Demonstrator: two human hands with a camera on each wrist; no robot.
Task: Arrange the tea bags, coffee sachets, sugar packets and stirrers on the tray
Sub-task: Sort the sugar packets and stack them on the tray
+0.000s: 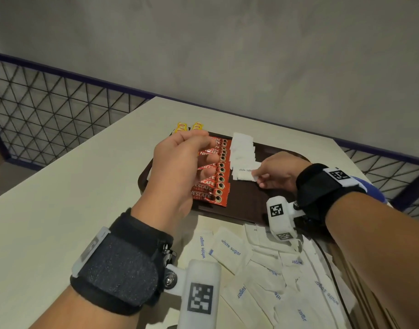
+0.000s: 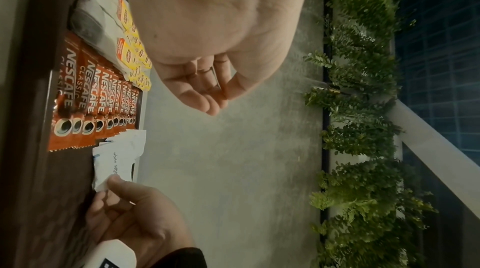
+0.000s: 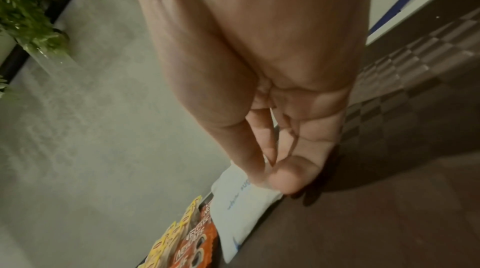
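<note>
At centre frame, brown tray [image 1: 263,211] on pale tabletop [image 1: 85,186], red coffee sachets [image 1: 212,176] in a row; right hand [image 1: 278,173] pinching a white sugar packet [image 1: 245,173] beside them; left hand [image 1: 180,167] hovering, fingers loosely curled, empty; loose sugar packets [image 1: 270,269] at lower right; yellow tea bags [image 1: 189,127] behind.

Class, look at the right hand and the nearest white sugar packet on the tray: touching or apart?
Touching. In the left wrist view the right hand pinches the sugar packet at its corner.
</note>
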